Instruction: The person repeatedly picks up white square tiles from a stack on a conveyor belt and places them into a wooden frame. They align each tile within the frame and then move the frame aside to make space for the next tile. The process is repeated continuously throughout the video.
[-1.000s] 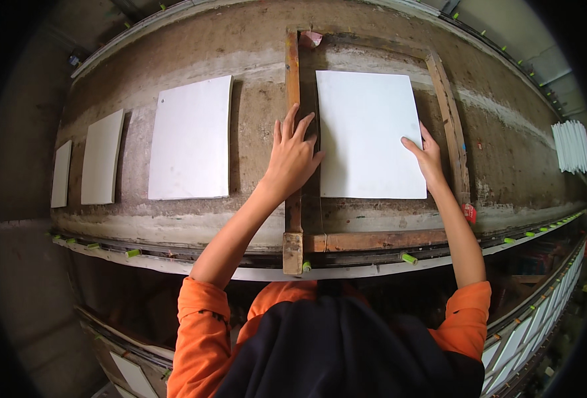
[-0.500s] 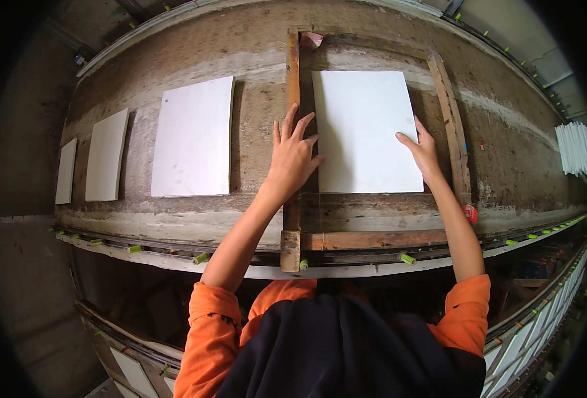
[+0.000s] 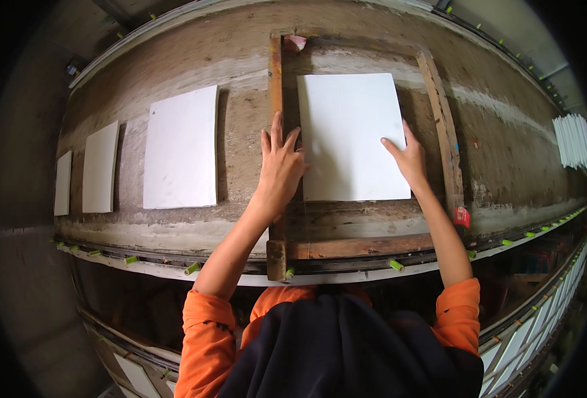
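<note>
A white rectangular panel (image 3: pixel 353 132) lies on the long worktable, inside a wooden frame (image 3: pixel 446 126). My right hand (image 3: pixel 409 159) grips the panel's right edge, thumb on top and the other fingers at the side, partly hidden. Across the frame's left bar rests my left hand (image 3: pixel 281 169), its fingers apart and pointing away from me. The inner fingers of that hand are beside the panel's left edge; whether they touch it I cannot tell.
To the left, three more white panels (image 3: pixel 182 149) lie in a row. A stack of white pieces (image 3: pixel 573 140) sits at the far right. Green pegs (image 3: pixel 396 265) line the table's near edge. A red tag (image 3: pixel 462 216) is by the frame's lower right corner.
The whole view has shifted slightly, while panel and frame keep their places relative to each other. My left thumb and fingers have drawn in a little. My right hand keeps its grip.
</note>
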The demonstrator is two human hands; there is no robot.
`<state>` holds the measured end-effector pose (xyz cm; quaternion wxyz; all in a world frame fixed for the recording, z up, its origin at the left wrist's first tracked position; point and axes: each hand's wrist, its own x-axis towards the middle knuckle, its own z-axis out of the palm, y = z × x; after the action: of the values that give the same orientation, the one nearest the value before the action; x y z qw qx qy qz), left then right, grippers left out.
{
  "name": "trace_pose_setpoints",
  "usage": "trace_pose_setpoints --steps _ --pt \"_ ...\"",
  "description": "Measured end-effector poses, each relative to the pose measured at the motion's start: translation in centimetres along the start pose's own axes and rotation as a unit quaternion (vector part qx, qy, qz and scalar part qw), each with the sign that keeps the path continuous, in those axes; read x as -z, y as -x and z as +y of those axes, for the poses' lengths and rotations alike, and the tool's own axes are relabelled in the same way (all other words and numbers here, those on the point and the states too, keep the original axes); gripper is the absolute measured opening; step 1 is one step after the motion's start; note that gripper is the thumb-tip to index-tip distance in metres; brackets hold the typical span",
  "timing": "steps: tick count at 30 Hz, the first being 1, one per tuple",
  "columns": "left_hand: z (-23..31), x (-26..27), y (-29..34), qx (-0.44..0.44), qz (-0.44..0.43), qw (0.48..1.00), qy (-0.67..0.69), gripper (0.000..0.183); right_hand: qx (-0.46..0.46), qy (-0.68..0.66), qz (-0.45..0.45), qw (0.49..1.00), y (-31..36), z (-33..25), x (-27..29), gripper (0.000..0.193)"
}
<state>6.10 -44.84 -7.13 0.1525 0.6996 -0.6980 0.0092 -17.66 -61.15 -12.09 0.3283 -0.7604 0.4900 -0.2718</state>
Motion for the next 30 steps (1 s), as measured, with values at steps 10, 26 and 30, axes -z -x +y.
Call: trace_pose_setpoints --steps 10,26,30 --pt "3.9 -0.6 0.1 -0.047 -0.125 0.932 -0.337 0.026 0.062 0.19 0.059 0.978 1.2 -1.1 -1.6 0.069" --pt "4.3 -1.3 -0.8 0.034 -0.111 0.993 0.011 0.091 0.233 0.316 -0.031 0.919 0.8 -2.8 -1.9 0.055" --pt "3.9 -3.7 -1.7 0.034 -0.065 0.997 0.032 0.112 0.265 0.301 -0.065 0.914 0.4 -3.7 -1.7 0.055"
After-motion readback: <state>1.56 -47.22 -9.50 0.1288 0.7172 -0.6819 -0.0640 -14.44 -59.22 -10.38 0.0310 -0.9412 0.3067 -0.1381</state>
